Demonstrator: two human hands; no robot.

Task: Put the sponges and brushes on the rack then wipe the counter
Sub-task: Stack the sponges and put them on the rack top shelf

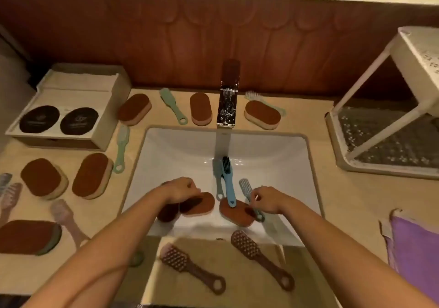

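White basin (297, 165) around right hand (266, 202), brush (245, 187)

Sponges (199, 203) in sink (180, 146) (rack (356, 127) right).

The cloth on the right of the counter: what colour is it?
The cloth is purple, clearest in the head view.

Dim, warm amber indoor light tints everything orange-brown. The white rectangular ceramic sink (185, 150) is the brightest patch, and the chrome box-shaped faucet (227, 108) carries small hard glints. An overexposed pale strip runs along the top. Detail is soft and smeared throughout, and wide-angle distortion bows the white perforated plastic rack (420, 43) at the right edge.
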